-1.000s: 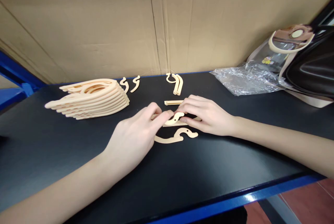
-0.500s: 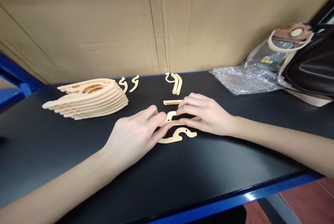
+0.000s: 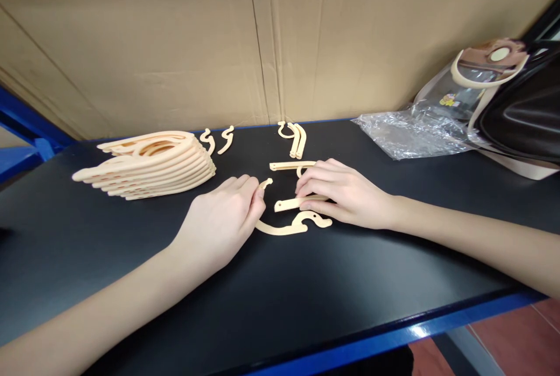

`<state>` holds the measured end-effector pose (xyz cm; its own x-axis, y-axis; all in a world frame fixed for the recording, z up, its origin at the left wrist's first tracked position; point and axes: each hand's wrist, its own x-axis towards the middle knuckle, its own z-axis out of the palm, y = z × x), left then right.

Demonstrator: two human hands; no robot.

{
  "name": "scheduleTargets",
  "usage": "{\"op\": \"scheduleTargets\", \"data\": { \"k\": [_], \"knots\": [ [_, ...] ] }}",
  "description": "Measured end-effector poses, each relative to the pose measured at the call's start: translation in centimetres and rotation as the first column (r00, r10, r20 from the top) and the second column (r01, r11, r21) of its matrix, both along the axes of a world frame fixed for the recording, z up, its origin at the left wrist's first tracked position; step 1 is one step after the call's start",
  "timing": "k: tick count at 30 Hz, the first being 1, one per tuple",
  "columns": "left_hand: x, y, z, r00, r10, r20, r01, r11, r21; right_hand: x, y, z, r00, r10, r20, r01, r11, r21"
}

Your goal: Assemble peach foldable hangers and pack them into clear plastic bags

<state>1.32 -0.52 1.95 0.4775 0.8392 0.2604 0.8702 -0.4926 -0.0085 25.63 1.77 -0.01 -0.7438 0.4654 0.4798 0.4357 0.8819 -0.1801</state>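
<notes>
Black tabletop before a cardboard wall

Left hand, centre: fingertips pinched a small cream piece. Right hand, right of centre: thumb and fingers gripped a cream bar. Hooked arm, below centre: lay near the bar. Stacked cream parts: stood at left. Clear plastic wrap: lay at upper right.

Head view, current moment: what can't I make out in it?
All in the head view:
Small cream piece in the left hand: mostly hidden by that hand; only a tip shows.
Long cream piece at the right hand: right end hidden by that hand.
Dark bag: cut off by the right edge.
Print on the bottle: too small to make out.
</notes>
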Motion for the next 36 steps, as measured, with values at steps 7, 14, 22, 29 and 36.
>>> {"op": "scheduleTargets", "data": {
  "k": [7, 14, 22, 29, 36],
  "knots": [
    [-0.1, 0.1, -0.2, 0.992, 0.037, 0.120, -0.020, 0.989, -0.147, -0.3, -0.3, 0.2, 0.998, -0.062, -0.015, 0.062, 0.998, 0.000],
    [-0.4, 0.2, -0.8, 0.975, -0.056, 0.216, 0.073, 0.995, -0.071, -0.1, -0.2, -0.2, 0.997, -0.077, -0.015, 0.077, 0.997, -0.012],
    [0.3, -0.3, -0.3, 0.990, -0.026, 0.141, 0.037, 0.996, -0.078, -0.1, -0.4, 0.0, 0.995, -0.097, -0.009, 0.096, 0.993, -0.065],
    [0.6, -0.2, 0.4, 0.997, -0.049, 0.058, 0.059, 0.981, -0.186, -0.1, -0.3, -0.1, 0.997, -0.078, 0.023, 0.078, 0.997, 0.014],
    [0.0, 0.1, 0.2, 0.989, -0.134, -0.065, 0.130, 0.990, -0.058, -0.2, -0.4, -0.1, 0.999, -0.045, -0.023, 0.045, 0.999, 0.014]
  ]
}}
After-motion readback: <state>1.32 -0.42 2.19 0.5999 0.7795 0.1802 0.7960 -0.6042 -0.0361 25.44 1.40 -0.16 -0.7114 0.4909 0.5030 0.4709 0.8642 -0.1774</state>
